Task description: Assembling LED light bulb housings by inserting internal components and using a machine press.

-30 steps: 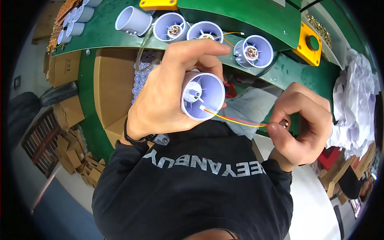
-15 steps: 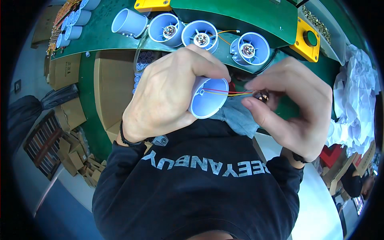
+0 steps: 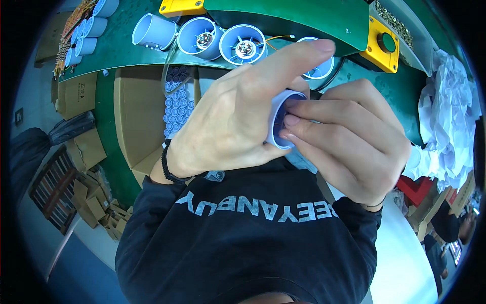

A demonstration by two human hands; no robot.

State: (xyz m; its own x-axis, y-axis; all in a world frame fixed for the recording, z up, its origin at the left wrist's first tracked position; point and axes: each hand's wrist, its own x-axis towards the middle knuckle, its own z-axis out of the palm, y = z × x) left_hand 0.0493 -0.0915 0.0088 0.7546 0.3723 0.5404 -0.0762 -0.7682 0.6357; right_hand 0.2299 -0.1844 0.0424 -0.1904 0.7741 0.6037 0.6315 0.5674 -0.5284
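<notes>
A light-blue plastic cylindrical housing (image 3: 274, 124) is held by my left hand (image 3: 228, 114), wrapped round its outside with the index finger stretched out past the rim. The housing's open end faces right. Into that opening reach the pinched fingertips of my right hand (image 3: 354, 144). The small motor with red and yellow wires, seen in those fingers half a second ago, is now hidden inside the housing. Beyond my hands, similar housings stand on the green bench: one lying on its side (image 3: 152, 33), and others with a motor in the middle, such as this one (image 3: 223, 45).
A yellow box with a dark green button (image 3: 388, 43) sits at the right of the bench, beside a clear bin of small metal parts (image 3: 395, 23). Crumpled white wrapping (image 3: 448, 121) hangs at right. Below the bench, a cardboard box (image 3: 134, 111) stands near many packed housings (image 3: 177, 104).
My right hand has moved left and put its fingertips, with the motor, into the housing. My left index finger has stretched out, and the housing has turned and shifted slightly right.
</notes>
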